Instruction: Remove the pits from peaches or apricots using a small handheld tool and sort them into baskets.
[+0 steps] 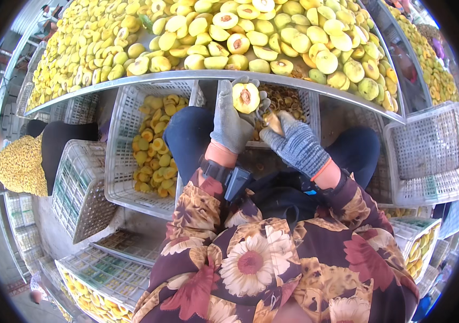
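Gloved in grey, my left hand [231, 121] holds a halved yellow fruit [246, 98], its cut face and brown pit turned up. Just to the right, my right hand [297, 144], in a striped knit glove, grips the wooden handle [274, 123] of a small tool whose metal end is near the fruit and hard to make out. Both hands are at the near edge of a metal-rimmed table [197, 75] heaped with yellow fruit halves [213, 36]. Under them, a white plastic crate [312, 109] holds brown pits and scraps [284, 99].
Left of my knee, a white crate [118, 161] holds fruit pieces [156, 161]. An upturned crate [80, 181] and a seated person [23, 163] are farther left. Stacked crates [427, 153] are at the right; fruit-filled crates [100, 278] lie behind me.
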`<state>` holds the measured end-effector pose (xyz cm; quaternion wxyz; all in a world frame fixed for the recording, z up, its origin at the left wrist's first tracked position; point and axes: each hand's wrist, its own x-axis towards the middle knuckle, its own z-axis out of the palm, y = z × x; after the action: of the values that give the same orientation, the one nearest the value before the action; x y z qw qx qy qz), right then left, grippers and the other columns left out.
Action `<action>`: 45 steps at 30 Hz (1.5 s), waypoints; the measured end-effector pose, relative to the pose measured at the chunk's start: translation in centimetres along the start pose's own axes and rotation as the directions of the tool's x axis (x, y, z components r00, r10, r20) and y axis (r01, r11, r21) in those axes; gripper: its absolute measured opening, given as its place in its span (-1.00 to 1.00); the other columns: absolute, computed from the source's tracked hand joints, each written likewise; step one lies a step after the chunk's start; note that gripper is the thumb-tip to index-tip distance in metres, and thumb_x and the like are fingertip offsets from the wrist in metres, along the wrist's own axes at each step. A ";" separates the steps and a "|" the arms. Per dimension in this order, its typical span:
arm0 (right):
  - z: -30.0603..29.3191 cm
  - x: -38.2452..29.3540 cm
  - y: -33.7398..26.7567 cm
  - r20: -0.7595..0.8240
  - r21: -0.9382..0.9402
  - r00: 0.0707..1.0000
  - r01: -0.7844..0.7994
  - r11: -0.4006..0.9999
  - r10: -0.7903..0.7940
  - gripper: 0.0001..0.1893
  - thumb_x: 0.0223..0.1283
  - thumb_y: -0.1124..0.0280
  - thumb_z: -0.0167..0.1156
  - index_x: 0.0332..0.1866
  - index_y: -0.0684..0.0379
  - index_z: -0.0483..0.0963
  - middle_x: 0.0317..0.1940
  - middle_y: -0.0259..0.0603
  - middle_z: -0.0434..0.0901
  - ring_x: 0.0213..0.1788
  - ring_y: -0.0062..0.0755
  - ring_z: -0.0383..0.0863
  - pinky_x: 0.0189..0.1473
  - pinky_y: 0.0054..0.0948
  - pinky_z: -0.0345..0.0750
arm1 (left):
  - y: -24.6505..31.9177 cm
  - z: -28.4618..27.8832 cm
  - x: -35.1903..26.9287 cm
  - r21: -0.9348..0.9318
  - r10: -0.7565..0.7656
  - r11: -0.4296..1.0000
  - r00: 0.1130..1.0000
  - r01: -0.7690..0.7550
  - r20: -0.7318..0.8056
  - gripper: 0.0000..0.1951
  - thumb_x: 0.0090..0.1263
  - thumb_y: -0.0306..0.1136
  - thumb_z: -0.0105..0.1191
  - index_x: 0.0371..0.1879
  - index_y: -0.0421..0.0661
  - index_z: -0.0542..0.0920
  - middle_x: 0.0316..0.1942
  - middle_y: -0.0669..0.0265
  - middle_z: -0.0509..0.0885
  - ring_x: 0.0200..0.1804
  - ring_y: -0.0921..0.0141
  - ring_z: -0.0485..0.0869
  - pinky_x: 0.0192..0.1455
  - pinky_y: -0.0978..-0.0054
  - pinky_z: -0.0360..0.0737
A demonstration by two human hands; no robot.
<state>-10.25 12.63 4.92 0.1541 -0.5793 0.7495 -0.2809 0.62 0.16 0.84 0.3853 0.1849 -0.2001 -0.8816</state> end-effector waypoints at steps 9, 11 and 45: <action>0.0 2.3 -0.9 0.032 0.062 0.999 -0.021 0.998 0.019 -0.49 0.20 0.22 0.21 0.19 0.26 0.34 -0.30 0.25 0.62 -0.19 0.26 0.63 -0.14 0.04 0.55 | -0.2 1.0 -1.4 0.824 0.385 0.165 0.805 -0.542 0.452 -0.67 0.38 -0.56 0.09 0.10 -0.26 0.44 0.03 0.11 0.63 0.07 0.34 0.61 0.15 0.42 0.56; 0.2 2.4 -0.9 0.101 0.064 0.992 -0.082 0.995 0.075 -0.50 0.20 0.24 0.20 0.19 0.24 0.33 -0.21 0.26 0.60 -0.16 0.25 0.62 -0.12 0.02 0.55 | -0.4 0.7 -1.2 0.835 0.410 0.057 0.775 -0.547 0.480 -0.69 0.42 -0.52 0.06 0.11 -0.26 0.44 -0.01 0.11 0.65 0.07 0.36 0.61 0.15 0.43 0.56; -1.2 1.0 0.4 0.769 0.627 0.639 -0.759 0.174 0.014 -0.83 0.38 0.22 0.16 -0.14 0.08 0.48 -0.57 -0.48 0.43 -0.68 -0.69 0.38 -0.71 -0.65 0.23 | 0.2 0.3 0.2 0.400 0.026 0.916 0.999 -0.016 -0.019 -0.48 0.55 -0.01 -0.06 -0.29 -0.35 0.61 -0.44 0.03 0.70 -0.51 0.22 0.70 -0.44 0.35 0.71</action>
<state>-11.53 12.00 5.67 0.7620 -0.1954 0.4699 -0.4006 0.50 -0.06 1.16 0.3513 0.2679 -0.3733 -0.8158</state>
